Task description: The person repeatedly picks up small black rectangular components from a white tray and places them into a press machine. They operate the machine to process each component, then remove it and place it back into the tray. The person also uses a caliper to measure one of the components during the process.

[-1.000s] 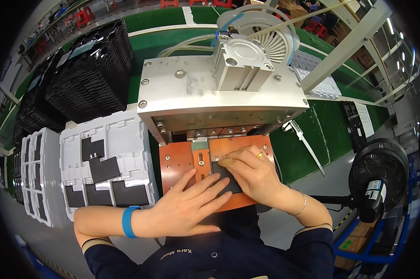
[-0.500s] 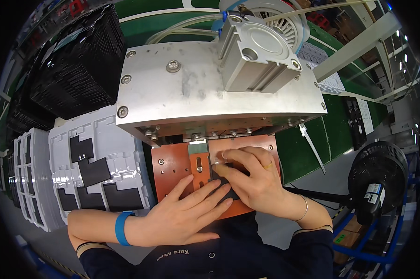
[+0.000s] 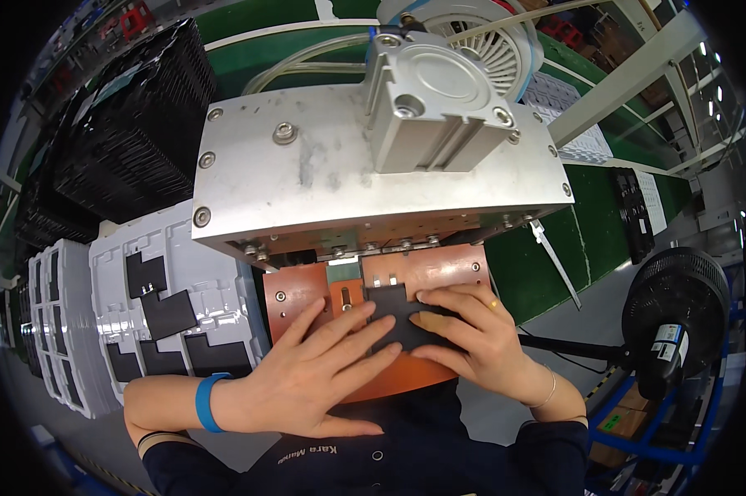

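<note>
A dark grey flat pouch-like piece with two small metal tabs at its far edge lies on the orange-brown fixture plate. My left hand is spread flat, its fingertips touching the left side of the piece and the plate beside it. On the other side, my right hand has its fingers apart, fingertips resting on the piece's right part and covering some of it. Just beyond both hands stands a silver metal press housing, with a block-shaped cylinder on top.
To the left, white moulded trays hold several dark L-shaped pieces. Black stacked trays stand behind them. A black fan is at the right, and a thin metal strip lies on the green table.
My right hand has moved from the tab end of the piece to its right side, its pinched fingers spreading. The metal tabs now show. My left hand stays nearly in place.
</note>
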Demonstrator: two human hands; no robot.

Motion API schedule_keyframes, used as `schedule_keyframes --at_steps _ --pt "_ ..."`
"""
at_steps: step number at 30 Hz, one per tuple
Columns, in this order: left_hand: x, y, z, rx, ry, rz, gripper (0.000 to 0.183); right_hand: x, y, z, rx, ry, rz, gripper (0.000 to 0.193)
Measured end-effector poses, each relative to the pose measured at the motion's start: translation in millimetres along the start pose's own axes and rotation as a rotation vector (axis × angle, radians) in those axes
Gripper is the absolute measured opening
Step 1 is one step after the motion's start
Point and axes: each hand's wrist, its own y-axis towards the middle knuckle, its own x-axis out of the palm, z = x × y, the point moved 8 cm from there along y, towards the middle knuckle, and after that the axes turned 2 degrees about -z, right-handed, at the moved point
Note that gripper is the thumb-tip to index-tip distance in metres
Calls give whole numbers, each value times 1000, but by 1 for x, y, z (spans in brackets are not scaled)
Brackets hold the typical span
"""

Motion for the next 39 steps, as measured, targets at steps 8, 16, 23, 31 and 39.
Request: schedule_keyframes --at_steps 8,16,23,31,39 --pt "-5 10 -22 -43 73 31 79 1 26 15 -47 40 39 35" --pt "-4 9 -23 -75 52 17 71 2 27 17 -12 40 11 33" --pt "-7 11 -23 -72 56 15 69 3 29 20 8 50 -8 31" --pt "-8 9 -24 -83 19 42 65 1 31 21 22 29 -11 34" --pt "-4 8 -22 -86 55 9 66 2 28 20 26 35 -23 34"
